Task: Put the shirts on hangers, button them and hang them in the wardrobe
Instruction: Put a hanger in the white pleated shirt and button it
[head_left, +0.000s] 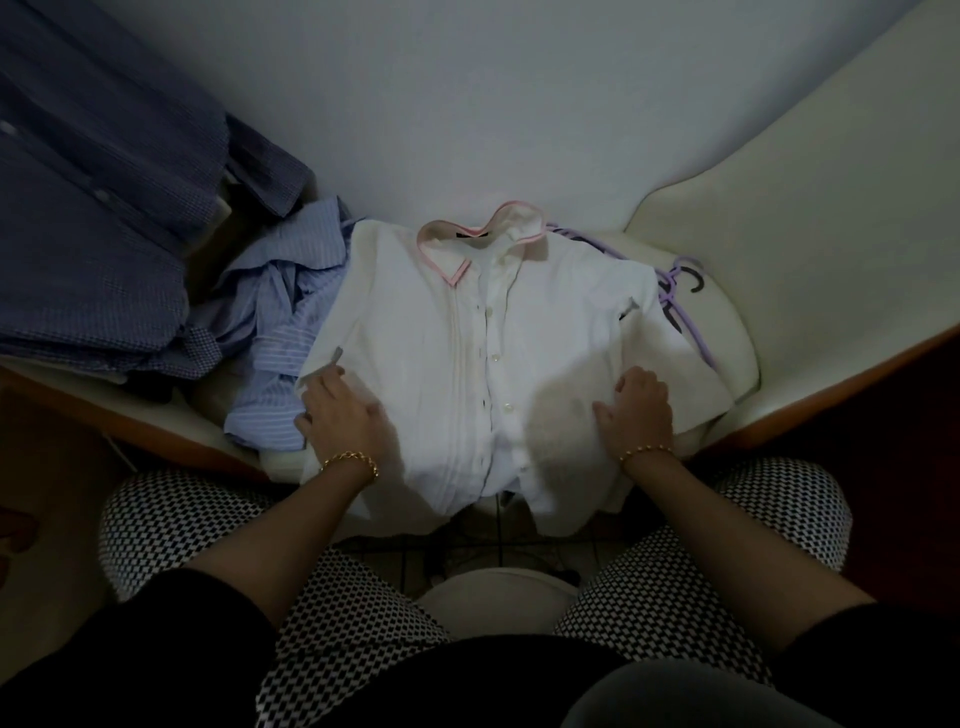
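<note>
A white shirt with a pink-edged collar lies front up on a cream seat cushion, its button placket running down the middle and its hem hanging over the front edge. My left hand rests on the shirt's left side, its fingertips at the sleeve edge. On the shirt's right side lies my right hand, fingers bent down into the fabric. Purple hangers stick out from under the shirt's right shoulder.
A crumpled light-blue striped shirt lies left of the white one. A dark blue checked shirt covers the far left. A cream backrest rises on the right. My knees in black-and-white patterned trousers sit below.
</note>
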